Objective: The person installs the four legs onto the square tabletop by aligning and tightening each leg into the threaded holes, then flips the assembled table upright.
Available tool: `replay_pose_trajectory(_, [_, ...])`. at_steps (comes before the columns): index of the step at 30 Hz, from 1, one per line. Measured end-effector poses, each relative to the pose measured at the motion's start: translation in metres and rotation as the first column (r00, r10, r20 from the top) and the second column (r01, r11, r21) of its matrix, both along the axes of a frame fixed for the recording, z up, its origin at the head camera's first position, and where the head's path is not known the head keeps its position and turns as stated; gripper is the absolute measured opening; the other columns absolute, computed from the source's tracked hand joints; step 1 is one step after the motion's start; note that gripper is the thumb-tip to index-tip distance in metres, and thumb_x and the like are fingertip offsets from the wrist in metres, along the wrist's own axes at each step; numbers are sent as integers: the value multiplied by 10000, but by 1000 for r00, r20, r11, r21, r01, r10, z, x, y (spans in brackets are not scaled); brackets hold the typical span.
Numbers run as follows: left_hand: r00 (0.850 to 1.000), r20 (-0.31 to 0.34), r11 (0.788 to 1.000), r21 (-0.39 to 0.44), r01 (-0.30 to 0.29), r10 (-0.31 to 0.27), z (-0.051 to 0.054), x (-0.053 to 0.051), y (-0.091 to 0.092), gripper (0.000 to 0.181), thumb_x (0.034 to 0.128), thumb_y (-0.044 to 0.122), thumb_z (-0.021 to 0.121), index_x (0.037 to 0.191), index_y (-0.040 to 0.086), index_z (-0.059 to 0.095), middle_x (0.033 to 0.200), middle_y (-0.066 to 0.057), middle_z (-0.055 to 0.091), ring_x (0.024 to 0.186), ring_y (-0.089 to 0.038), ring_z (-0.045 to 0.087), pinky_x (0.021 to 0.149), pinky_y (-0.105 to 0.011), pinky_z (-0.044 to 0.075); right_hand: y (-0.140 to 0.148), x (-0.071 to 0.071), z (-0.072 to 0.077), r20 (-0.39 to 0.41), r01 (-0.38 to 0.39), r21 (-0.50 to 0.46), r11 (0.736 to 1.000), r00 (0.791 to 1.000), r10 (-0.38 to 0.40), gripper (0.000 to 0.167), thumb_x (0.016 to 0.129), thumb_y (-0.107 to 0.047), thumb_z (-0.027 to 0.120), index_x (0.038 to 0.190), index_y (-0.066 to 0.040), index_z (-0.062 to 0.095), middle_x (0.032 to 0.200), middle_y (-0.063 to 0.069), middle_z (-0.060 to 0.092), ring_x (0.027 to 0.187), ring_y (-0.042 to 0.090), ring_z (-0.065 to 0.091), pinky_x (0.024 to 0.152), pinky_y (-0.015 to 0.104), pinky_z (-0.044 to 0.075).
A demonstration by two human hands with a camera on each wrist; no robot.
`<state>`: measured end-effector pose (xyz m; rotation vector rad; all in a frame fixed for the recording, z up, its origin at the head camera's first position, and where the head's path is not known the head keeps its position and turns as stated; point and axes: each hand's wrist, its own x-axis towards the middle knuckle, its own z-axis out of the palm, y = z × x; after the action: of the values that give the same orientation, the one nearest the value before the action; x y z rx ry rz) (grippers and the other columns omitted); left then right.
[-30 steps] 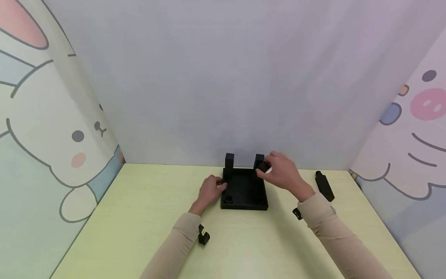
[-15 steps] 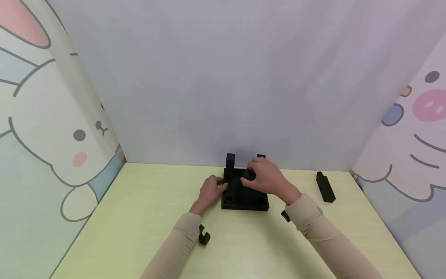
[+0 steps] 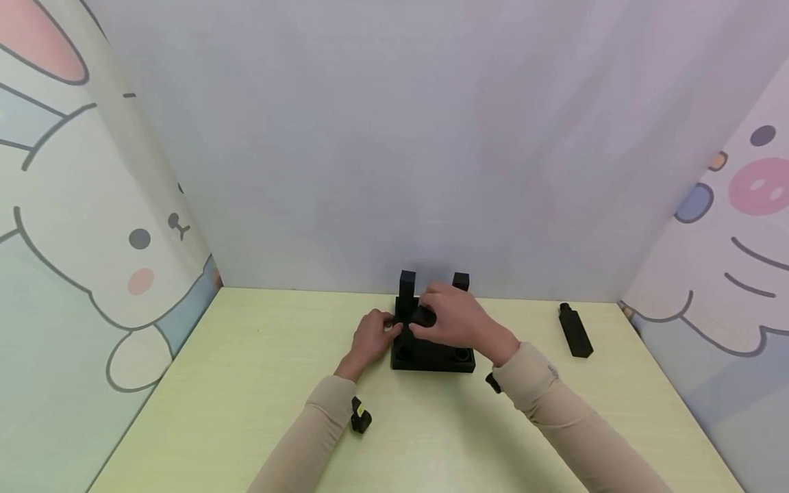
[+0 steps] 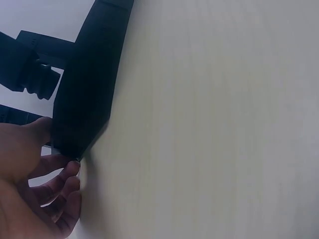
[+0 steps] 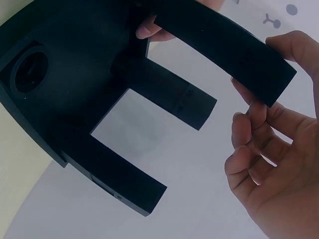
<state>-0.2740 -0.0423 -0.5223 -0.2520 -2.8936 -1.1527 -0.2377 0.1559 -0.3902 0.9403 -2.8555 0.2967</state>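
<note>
A black square tabletop [image 3: 433,366] lies underside up, its front corners bearing round sockets such as this one [image 5: 31,72]. Two black table legs, left [image 3: 407,284] and right [image 3: 460,281], stand upright at its back corners. Its left edge is pinched by my left hand [image 3: 372,340], thumb on one side and fingers on the other. My right hand [image 3: 456,318] holds a third table leg [image 5: 234,50] by its upper end, over the tabletop's left side. In the left wrist view this leg's threaded end [image 4: 45,82] shows just above the rim, apart from the socket.
Another black table leg [image 3: 575,332] lies on the pale wooden table [image 3: 265,404] at the right. A grey-white wall [image 3: 382,150] rises close behind the tabletop. Printed cartoon panels flank both sides. Small black wrist cameras sit at the left cuff [image 3: 361,418] and right cuff [image 3: 494,382].
My right hand has carried its table leg leftward and slightly down, from beside the back right leg to the left side of the tabletop. My left hand keeps its place.
</note>
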Motion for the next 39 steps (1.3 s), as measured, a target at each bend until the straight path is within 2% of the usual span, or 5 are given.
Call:
replay_pose_trajectory(9, [1000, 3, 1000, 1, 7, -7, 1, 0, 1, 236, 974, 263, 673, 987, 44, 760, 1031, -133, 693, 958, -264, 673, 830, -425, 560, -5, -1, -5, 44, -15, 18, 1000, 999, 14, 279, 899, -440, 728, 846, -174, 660, 816, -45, 505, 673, 98, 395, 602, 249, 352])
replay_pose_trajectory(14, [1000, 8, 1000, 9, 10, -10, 2, 1, 1, 225, 978, 240, 674, 1011, 35, 760, 1036, -146, 681, 952, -270, 662, 830, -434, 553, -10, -2, -12, 52, -11, 27, 1000, 999, 9, 292, 904, -437, 716, 932, -147, 695, 864, -27, 547, 687, 100, 420, 606, 256, 375])
replay_pose_trajectory(23, [1000, -8, 1000, -17, 8, -8, 4, 1, 2, 198, 984, 203, 667, 1048, 50, 775, 1040, -134, 737, 872, -228, 656, 771, -371, 544, -15, 0, -20, 39, -8, -12, 1000, 999, 8, 344, 926, -463, 697, 1040, -139, 703, 907, -13, 563, 687, 109, 443, 555, 241, 364])
replay_pose_trajectory(31, [1000, -25, 1000, -10, 11, -11, 2, -3, 3, 218, 965, 203, 687, 1049, 25, 782, 947, -108, 752, 784, -170, 593, 699, -310, 493, -9, 1, -21, 45, -1, 41, 999, 999, -1, 469, 900, -529, 710, 1167, -142, 709, 1130, 30, 668, 862, 154, 612, 705, 321, 506])
replay_pose_trajectory(39, [1000, -24, 1000, -8, 2, -3, 1, -3, 3, 206, 942, 210, 698, 1014, 38, 788, 952, -94, 761, 848, -196, 645, 755, -363, 539, 3, 4, -23, 58, -25, 19, 999, 998, 24, 340, 874, -479, 745, 1043, -184, 724, 944, -18, 634, 820, 97, 556, 712, 294, 502])
